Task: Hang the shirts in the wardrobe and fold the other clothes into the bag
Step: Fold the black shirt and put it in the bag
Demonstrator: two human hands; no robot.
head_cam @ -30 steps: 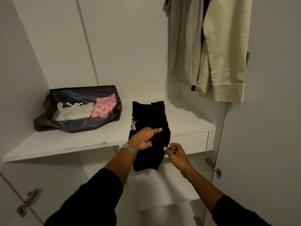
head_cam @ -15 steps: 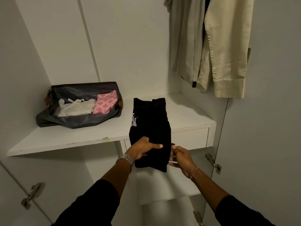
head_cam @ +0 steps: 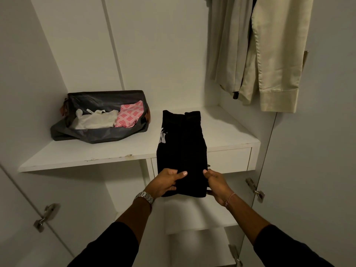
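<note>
1. Head view: the black garment lies folded in a long strip on the wardrobe shelf, its near end hanging off the front edge. The bag sits open at the shelf's far left, with white and pink clothes inside. Shirts hang at far right.
2. I'd fold the hanging end up and away over the far half, keeping both edges level, then carry the bundle left into the bag.
3. My left hand grasps the near left corner, thumb on top.
4. My right hand pinches the near right corner the same way.
</note>
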